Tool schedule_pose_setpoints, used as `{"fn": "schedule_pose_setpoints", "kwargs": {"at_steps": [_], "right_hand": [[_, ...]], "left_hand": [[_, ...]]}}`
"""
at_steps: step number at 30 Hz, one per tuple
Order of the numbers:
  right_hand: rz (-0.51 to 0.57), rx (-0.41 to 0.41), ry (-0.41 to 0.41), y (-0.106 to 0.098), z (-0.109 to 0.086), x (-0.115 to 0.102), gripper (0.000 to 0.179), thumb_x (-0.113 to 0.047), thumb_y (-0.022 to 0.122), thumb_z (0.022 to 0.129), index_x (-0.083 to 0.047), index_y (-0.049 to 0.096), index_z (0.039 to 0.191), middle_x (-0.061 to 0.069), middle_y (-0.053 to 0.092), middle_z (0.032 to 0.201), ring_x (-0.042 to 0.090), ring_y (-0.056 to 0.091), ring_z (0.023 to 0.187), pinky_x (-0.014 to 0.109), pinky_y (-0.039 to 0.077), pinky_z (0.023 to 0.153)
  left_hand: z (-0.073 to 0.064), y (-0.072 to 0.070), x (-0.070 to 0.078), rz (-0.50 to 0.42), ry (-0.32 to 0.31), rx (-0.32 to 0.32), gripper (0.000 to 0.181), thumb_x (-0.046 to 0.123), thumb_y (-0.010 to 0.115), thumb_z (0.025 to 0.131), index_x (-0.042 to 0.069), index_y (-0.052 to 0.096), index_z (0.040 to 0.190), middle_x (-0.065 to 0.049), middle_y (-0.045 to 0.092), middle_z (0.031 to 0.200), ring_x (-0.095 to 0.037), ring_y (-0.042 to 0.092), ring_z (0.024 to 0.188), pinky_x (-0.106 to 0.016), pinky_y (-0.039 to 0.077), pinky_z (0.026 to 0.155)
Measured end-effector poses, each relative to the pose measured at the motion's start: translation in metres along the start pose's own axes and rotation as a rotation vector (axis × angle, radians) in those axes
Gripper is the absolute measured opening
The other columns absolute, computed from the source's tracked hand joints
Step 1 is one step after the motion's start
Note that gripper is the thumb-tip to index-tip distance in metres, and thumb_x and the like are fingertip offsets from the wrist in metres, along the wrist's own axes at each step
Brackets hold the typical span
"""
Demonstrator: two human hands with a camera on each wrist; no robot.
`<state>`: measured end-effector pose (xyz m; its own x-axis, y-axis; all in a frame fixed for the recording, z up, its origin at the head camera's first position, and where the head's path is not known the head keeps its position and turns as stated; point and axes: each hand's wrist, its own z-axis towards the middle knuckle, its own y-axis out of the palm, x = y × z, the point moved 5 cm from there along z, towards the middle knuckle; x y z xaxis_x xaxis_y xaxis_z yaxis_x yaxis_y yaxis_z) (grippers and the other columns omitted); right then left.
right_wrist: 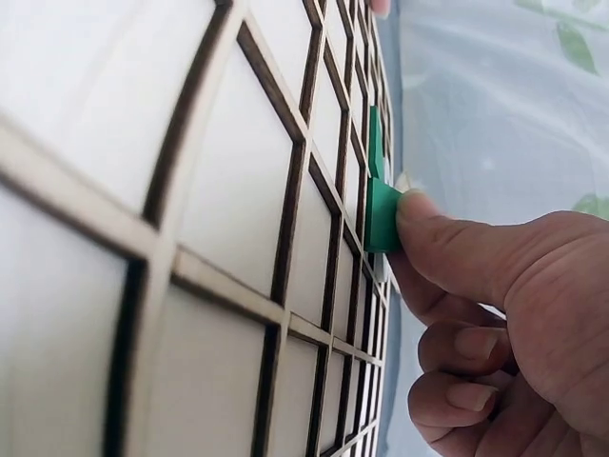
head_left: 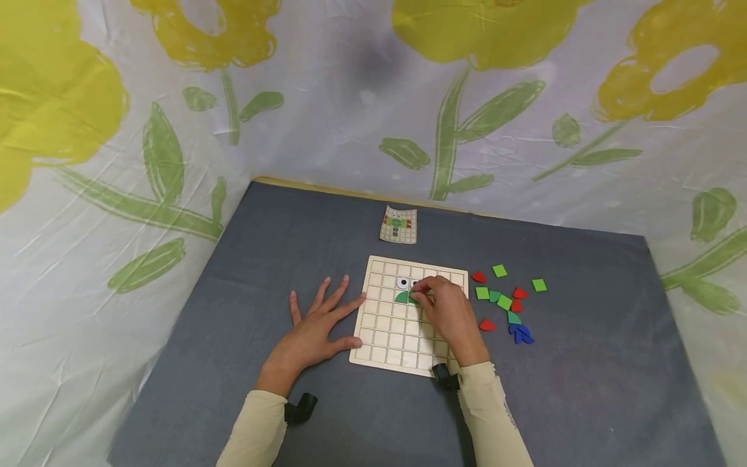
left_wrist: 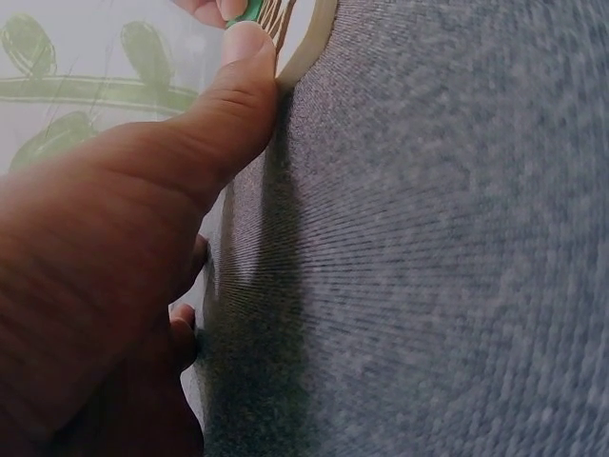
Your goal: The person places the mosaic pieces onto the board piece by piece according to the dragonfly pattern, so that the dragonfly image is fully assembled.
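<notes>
A light wooden grid board lies on the dark grey table. Pinched between thumb and fingers of my right hand is a green tile, right at the grid in the upper part of the board. Beside it, a green quarter-circle tile sits in a cell. Above that is a white round eye tile; a second one is partly hidden by my right fingers. My left hand is spread flat at the board's left side, with thumb and index tips at its edge. The left wrist view shows the thumb against the board's corner.
Right of the board lie loose tiles: several green squares, red pieces, green quarter-circles and a cluster of blue pieces. Behind the board is a small pattern card. A flower-printed sheet hangs beyond the table.
</notes>
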<state>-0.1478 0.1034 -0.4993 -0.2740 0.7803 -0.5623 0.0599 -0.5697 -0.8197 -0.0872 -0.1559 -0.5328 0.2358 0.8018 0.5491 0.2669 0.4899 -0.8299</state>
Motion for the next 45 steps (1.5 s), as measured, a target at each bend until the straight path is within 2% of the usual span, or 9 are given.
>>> {"fn": "schedule_pose_setpoints", "kwargs": {"at_steps": [7,23,33,45], "right_hand": [[-0.016,-0.009,0.018,0.002,-0.003,-0.001,0.012,-0.021,0.084,0.093,-0.014,0.080,0.102,0.001,0.075,0.101,0.021,0.072,0.089,0.041,0.060,0.073],[-0.072,0.008,-0.034,0.004,-0.004,-0.006,0.011,-0.016,0.086,0.091,-0.012,0.082,0.100,0.001,0.073,0.097,0.020,0.071,0.081,0.039,0.059,0.066],[-0.085,0.016,-0.075,0.003,-0.008,-0.007,0.013,-0.011,0.087,0.089,-0.010,0.084,0.102,0.003,0.074,0.100,0.022,0.072,0.082,0.038,0.061,0.066],[-0.095,0.018,-0.072,0.002,-0.013,-0.007,0.013,-0.010,0.087,0.089,-0.010,0.084,0.102,0.004,0.074,0.105,0.023,0.073,0.088,0.040,0.062,0.068]], "left_hand": [[0.000,-0.001,0.001,0.006,-0.007,-0.006,0.089,0.063,0.077,0.087,0.038,0.039,0.164,-0.001,0.013,0.178,-0.040,0.001,0.164,-0.084,-0.017,0.111],[0.000,-0.003,0.000,0.013,0.008,0.004,0.088,0.062,0.077,0.088,0.038,0.040,0.164,-0.003,0.014,0.178,-0.041,0.003,0.164,-0.085,-0.015,0.111],[-0.001,-0.002,0.001,0.005,-0.005,-0.009,0.088,0.063,0.076,0.088,0.039,0.040,0.164,-0.002,0.014,0.178,-0.040,0.001,0.164,-0.084,-0.016,0.111],[0.000,0.000,-0.001,0.006,-0.004,-0.014,0.089,0.065,0.075,0.088,0.039,0.038,0.165,-0.001,0.012,0.178,-0.039,0.000,0.164,-0.084,-0.017,0.111]]}}
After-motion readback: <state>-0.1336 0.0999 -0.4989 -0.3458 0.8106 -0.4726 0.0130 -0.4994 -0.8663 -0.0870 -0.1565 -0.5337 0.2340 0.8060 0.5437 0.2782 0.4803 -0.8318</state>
